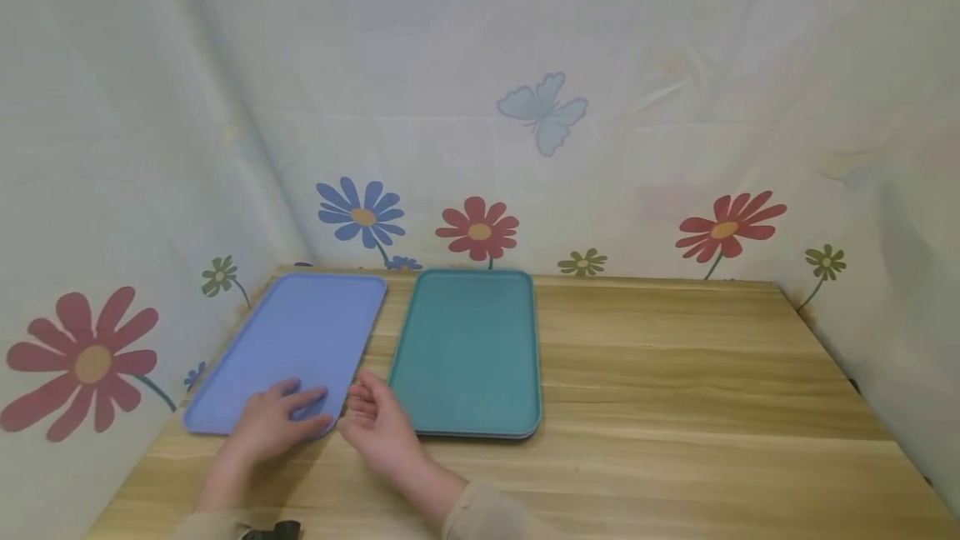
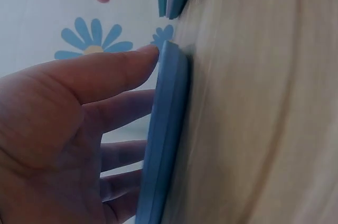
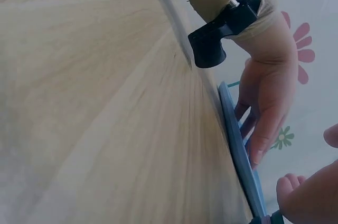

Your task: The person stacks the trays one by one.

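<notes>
A blue rectangular tray lies flat at the left of the table, two flat trays by its look in the left wrist view's layered edge. My left hand rests its spread, fairly straight fingers on the near end of it. Between this tray and a teal tray is my right hand, its fingers loosely bent beside the blue tray's right edge, with nothing visible in them. Under the teal tray shows the edge of at least one more tray, lilac in the left wrist view. In the right wrist view the right hand is partly cut off.
The wooden table reaches right of the trays. Behind and beside it hangs a pale cloth printed with flowers and a butterfly. A black device is strapped on the left wrist.
</notes>
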`<state>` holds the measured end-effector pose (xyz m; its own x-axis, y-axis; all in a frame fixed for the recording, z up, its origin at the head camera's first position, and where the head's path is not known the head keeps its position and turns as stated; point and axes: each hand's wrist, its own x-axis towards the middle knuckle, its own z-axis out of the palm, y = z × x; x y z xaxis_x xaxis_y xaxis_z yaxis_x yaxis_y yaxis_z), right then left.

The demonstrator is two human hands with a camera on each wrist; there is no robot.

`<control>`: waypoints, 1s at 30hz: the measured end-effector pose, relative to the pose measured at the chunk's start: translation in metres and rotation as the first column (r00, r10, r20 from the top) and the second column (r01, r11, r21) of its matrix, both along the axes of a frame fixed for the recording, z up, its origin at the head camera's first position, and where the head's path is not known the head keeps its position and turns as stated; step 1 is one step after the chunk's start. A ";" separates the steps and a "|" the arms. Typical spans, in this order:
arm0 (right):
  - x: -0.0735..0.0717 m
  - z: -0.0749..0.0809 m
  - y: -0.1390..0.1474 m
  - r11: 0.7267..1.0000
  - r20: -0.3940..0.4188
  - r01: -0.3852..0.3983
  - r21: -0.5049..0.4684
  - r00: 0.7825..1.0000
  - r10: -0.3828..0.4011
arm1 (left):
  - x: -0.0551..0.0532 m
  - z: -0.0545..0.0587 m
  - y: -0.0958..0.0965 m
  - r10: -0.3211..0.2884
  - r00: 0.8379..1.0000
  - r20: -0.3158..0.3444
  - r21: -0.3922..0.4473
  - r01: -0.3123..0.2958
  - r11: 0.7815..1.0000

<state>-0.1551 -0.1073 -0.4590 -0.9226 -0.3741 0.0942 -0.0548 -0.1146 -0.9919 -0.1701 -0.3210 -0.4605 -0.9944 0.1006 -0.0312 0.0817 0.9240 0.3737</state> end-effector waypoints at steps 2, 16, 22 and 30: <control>0.001 0.000 -0.001 1.000 -0.013 0.012 0.017 1.000 -0.012 | 0.001 0.003 0.002 -0.014 1.000 0.008 0.015 0.014 1.000; 0.003 -0.005 -0.007 0.957 -0.162 0.068 0.282 0.987 -0.022 | -0.004 0.022 -0.033 0.103 0.994 -0.028 0.314 -0.089 0.945; 0.003 -0.006 -0.017 0.874 -0.211 0.105 0.475 0.977 -0.002 | -0.007 0.022 -0.047 0.158 0.984 -0.080 0.338 -0.122 0.933; 0.002 -0.002 -0.028 0.813 -0.220 0.133 0.567 0.975 -0.005 | -0.012 0.011 -0.058 0.228 0.961 -0.160 0.351 -0.160 0.922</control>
